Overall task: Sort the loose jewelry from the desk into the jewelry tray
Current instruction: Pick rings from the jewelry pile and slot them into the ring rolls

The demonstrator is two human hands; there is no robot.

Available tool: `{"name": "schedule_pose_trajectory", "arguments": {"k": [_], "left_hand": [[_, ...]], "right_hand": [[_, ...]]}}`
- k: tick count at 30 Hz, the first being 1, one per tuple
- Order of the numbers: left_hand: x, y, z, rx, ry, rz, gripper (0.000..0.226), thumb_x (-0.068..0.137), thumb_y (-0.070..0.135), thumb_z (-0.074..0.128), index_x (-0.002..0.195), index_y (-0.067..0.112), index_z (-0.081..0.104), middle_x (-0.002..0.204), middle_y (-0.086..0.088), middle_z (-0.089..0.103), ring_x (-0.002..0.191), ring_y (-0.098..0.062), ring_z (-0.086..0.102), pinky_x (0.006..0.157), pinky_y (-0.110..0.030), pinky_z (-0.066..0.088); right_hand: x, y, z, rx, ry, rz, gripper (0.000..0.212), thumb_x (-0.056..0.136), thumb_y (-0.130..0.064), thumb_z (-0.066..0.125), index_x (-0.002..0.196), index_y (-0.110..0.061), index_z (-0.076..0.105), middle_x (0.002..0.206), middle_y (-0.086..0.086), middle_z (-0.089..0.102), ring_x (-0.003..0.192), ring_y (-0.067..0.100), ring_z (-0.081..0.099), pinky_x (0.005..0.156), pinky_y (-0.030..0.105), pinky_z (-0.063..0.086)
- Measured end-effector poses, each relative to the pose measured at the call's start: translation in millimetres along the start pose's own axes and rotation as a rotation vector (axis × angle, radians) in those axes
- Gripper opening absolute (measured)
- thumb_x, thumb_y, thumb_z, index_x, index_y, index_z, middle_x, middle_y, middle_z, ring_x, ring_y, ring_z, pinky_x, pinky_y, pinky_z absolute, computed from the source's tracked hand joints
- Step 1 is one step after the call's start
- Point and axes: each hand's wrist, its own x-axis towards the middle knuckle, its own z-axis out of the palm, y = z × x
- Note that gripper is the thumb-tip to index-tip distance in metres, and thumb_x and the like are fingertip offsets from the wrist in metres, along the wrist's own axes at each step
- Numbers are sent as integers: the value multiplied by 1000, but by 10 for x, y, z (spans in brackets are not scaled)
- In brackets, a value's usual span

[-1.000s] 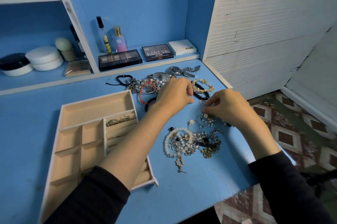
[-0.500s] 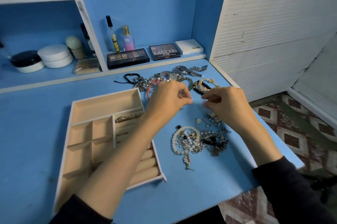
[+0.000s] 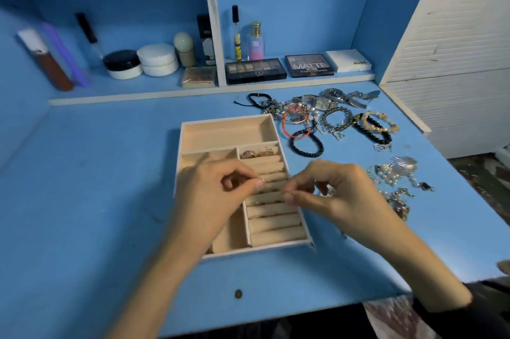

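Head view: above the jewelry tray [image 3: 225,119], near the front edge of the counter [image 3: 96,186], the left hand [image 3: 215,195] pinches a small ring [image 3: 261,180]; the right hand [image 3: 342,195] curls its fingers, contents unclear. Loose jewelry [image 3: 331,117] lies beyond, rightward; counter stretches wide leftward.

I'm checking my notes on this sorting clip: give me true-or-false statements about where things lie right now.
Both the left hand and the right hand reach over the jewelry tray. True.
The red cord bracelet lies inside the tray. False: it lies on the desk, right of the tray.
Rings sit in the small compartment behind the ring rolls. True.
The watches lie at the desk's front edge. False: they lie at the back, by the shelf.
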Motion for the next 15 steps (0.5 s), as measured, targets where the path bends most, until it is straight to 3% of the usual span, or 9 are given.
{"name": "schedule_pose_trajectory", "arguments": {"k": [3,6,10,15], "left_hand": [[-148,-15,-41,20,54,58,20,64,19,81,64,35,69,67,29,58,61,-2,48,55,-7,35],[-204,-16,-66,17,92,108,14,65,20,81,69,30,72,65,35,55,60,1,45,55,-5,34],[-219,-20,-61,38,110,130,11,65,21,81,69,26,72,55,29,51,61,4,45,56,-3,34],[-244,-37,-66,21,95,130,9,67,21,80,71,25,73,67,35,55,62,3,45,58,-5,35]], "right_hand": [[-26,12,71,-46,-43,-26,5,71,-16,77,74,-18,74,64,-14,61,66,2,54,62,8,36],[-37,46,108,-106,-32,-57,6,71,-18,78,75,-21,74,67,-7,63,70,6,55,64,10,38],[-58,58,145,-175,-18,-117,5,71,-22,74,76,-22,74,70,-5,62,74,7,55,66,12,41],[-71,19,111,-176,-59,-94,9,74,-24,67,78,-24,76,74,-8,63,78,9,59,68,12,41]]}}
